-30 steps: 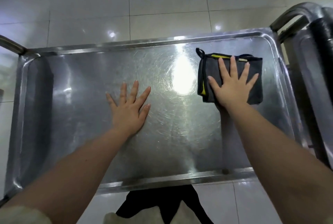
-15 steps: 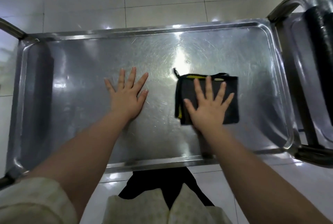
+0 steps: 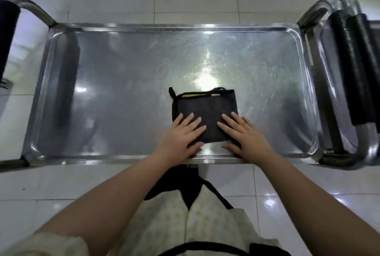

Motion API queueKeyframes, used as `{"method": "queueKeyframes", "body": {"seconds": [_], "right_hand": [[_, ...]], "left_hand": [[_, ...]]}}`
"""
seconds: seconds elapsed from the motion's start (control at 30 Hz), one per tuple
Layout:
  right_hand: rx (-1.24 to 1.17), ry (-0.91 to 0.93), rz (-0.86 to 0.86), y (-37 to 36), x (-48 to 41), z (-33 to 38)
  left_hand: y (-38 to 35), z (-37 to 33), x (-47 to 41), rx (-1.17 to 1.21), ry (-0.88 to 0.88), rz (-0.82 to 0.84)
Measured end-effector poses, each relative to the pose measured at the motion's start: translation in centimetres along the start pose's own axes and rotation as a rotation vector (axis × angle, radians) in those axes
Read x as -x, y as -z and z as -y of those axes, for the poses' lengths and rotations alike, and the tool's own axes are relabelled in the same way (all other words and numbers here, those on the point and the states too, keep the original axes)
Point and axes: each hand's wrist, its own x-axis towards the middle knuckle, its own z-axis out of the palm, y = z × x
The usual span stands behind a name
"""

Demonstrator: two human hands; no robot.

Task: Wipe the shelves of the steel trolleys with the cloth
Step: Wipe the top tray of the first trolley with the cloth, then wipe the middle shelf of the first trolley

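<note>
Left hand now joined right hand, both flat, fingers spread, on cloth

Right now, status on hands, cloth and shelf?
Left hand and right hand flat, open, both pressing the cloth. Cloth folded, near front edge of shelf. Nothing in the way.

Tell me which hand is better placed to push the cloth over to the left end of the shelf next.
Probably the right hand. It lies flat on the cloth's right side, so it could push leftward from behind. The left hand rests on the cloth's left side, in the way of that sweep across the shelf.
</note>
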Motion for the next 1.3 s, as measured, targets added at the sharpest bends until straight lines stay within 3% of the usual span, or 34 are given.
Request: {"method": "queueKeyframes", "body": {"seconds": [0.1, 0.3, 0.47, 0.6, 0.83, 1.13, 1.3], "right_hand": [[0.094, 0.008, -0.129, 0.1, -0.4, 0.1], [-0.009, -0.134, -0.278, 2.7, -3.1, 2.8], [-0.123, -0.224, -0.362, 6.2, -4.3, 5.5], [-0.231, -0.261, -0.381, 7.9, -3.4, 9.1], [-0.313, -0.241, -0.410, 7.1, 2.2, 18.3], [-0.363, -0.272, -0.430, 1.1, 10.1, 26.5], [-0.353, -0.309, -0.334, -2.8, 12.2, 25.6]], "left_hand": [[-0.6, -0.8, 0.5, -0.015, 0.042, 0.067], [1.2, -0.4, -0.4, 0.030, 0.008, -0.055], [5.6, 0.3, -1.9, 0.095, 0.227, -0.080], [9.4, 0.7, -0.5, 0.005, 0.155, -0.124], [12.3, -1.1, 10.1, -0.029, 0.042, -0.205], [9.3, -3.3, 21.6, -0.169, -0.044, -0.338], [5.5, -4.1, 23.7, -0.244, -0.129, -0.265]]}}
